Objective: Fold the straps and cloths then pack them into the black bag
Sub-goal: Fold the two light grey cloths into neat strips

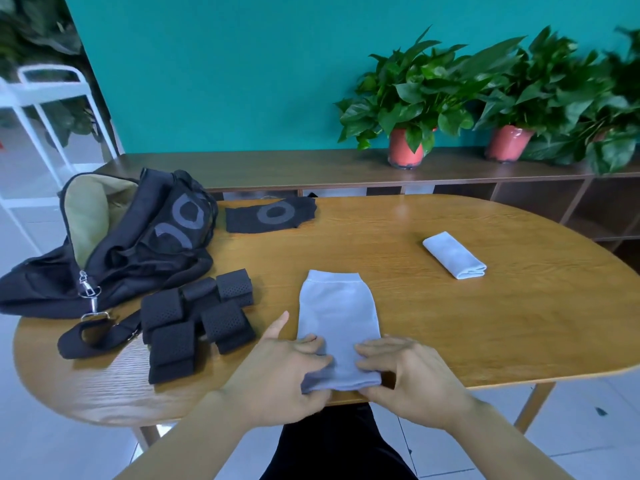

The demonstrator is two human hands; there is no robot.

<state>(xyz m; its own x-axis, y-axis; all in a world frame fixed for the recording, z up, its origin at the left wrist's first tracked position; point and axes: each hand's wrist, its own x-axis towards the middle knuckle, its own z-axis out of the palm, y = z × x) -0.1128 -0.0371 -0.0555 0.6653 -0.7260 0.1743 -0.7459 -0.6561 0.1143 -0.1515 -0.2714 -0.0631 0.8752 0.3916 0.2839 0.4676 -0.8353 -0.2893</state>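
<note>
Left hand [287,372] and right hand [408,372] each pinch the near end of the grey cloth [337,317], fingers curled over its folded edge at the table [450,323] rim, while the rest of it lies flat, stretching away from me. Just left of that cloth sit the rolled straps [194,320]. Farther left of it slumps the bag [114,244], unzipped. Right of it and beyond, well apart, lies a folded cloth [453,255]. Beyond it lies a ringed cloth [272,214].

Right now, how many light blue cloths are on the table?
2. Folded cloth: alone, right side. Second cloth: near edge, held by left hand and right hand. The bag may hide more.
</note>
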